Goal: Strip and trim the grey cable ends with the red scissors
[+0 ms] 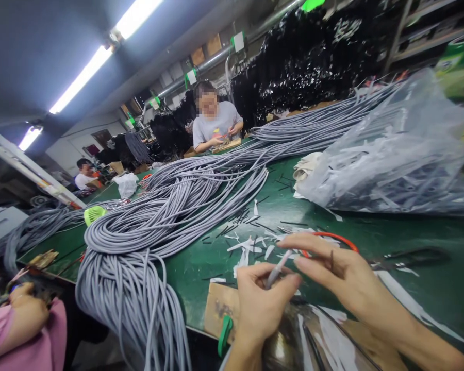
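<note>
Head | left hand (262, 305) and right hand (334, 267) both pinch cable end (276, 270) | thin, grey, straight

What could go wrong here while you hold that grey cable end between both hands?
The cable end, pinched between left hand and right hand, might slip. The right hand lies over the red-handled tool, so it could knock it. The cable bundle hanging over the table edge could slide off.
</note>
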The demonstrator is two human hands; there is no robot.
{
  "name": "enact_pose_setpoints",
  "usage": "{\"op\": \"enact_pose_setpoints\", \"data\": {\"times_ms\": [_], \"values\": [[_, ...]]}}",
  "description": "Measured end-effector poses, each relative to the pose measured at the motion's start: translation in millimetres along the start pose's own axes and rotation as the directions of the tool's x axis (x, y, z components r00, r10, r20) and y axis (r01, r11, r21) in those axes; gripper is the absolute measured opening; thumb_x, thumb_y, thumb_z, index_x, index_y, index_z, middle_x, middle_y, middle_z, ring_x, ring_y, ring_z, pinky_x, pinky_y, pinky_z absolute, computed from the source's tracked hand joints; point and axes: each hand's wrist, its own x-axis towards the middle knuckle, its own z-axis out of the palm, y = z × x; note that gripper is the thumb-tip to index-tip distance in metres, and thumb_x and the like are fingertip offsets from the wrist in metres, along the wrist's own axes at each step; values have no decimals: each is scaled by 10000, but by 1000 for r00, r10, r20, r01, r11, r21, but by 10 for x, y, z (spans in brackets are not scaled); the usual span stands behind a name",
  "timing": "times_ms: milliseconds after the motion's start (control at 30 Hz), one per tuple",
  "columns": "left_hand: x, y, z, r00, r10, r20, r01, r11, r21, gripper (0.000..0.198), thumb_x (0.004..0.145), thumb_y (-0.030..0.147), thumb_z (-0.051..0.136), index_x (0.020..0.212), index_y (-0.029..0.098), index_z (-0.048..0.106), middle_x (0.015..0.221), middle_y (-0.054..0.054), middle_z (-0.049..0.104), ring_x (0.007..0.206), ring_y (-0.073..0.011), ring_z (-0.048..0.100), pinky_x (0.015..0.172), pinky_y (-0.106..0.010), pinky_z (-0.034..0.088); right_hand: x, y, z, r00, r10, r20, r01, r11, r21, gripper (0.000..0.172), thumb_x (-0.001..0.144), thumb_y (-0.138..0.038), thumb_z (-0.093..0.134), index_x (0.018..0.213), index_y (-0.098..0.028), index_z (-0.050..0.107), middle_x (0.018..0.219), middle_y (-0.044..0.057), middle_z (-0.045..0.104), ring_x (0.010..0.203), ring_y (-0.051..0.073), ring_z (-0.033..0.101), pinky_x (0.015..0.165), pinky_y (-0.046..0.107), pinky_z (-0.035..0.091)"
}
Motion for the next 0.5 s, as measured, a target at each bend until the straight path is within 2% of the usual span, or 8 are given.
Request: {"op": "enact_pose_setpoints", "data": {"times_ms": [67, 167, 233, 333, 433, 500], "values": [[17, -5, -4, 998, -17, 53, 17, 1000, -10, 237, 568, 303, 766, 493, 105, 659, 453, 42, 419, 467, -62, 318, 424, -178, 257, -17, -5, 17, 993, -37, 108, 41, 998, -39, 244, 782, -467, 674, 786, -246, 777, 921, 84, 743, 849, 238, 708, 678, 293, 586], [29, -50, -38, 990, -57, 127, 61, 998, -27, 129, 546, 191, 756, 616, 98, 701, 496, 47, 457, 471, -56, 347, 426, -160, 279, -34, 19, 31, 968, -120, 222, 150, 981, -124, 233, 872, -303, 575, 756, -229, 762, 875, 72, 745, 787, 200, 711, 699, 276, 583], [22, -83, -72, 990, -78, 114, 84, 995, -53, 247, 518, 136, 758, 759, 101, 720, 523, 51, 507, 445, -43, 358, 413, -144, 276, -38, 35, 27, 952, -238, 194, 277, 937, -213, 276, 883, -179, 504, 740, -222, 736, 784, 55, 736, 706, 174, 703, 646, 247, 573], [-2, -105, -108, 996, -67, 51, 74, 987, -145, 389, 539, 181, 796, 916, 124, 714, 563, 57, 550, 402, -19, 364, 400, -125, 277, -41, 56, 14, 896, -419, 146, 442, 812, -380, 317, 864, -66, 440, 753, -222, 693, 688, 27, 705, 602, 151, 676, 575, 229, 545], [-27, -96, -98, 999, -33, -4, 32, 987, -155, 314, 606, 297, 812, 848, 111, 737, 554, 47, 539, 402, -25, 403, 402, -128, 322, -49, 74, 6, 846, -515, 139, 509, 704, -495, 312, 879, -74, 420, 802, -224, 681, 688, 29, 698, 595, 159, 677, 530, 235, 529], [-40, -87, -74, 998, -26, -57, 18, 992, -123, 297, 616, 338, 818, 774, 102, 732, 534, 33, 547, 402, -42, 431, 395, -140, 354, -58, 82, 6, 838, -522, 160, 522, 679, -516, 303, 894, -104, 417, 827, -227, 686, 722, 40, 708, 631, 171, 691, 523, 240, 534]]}}
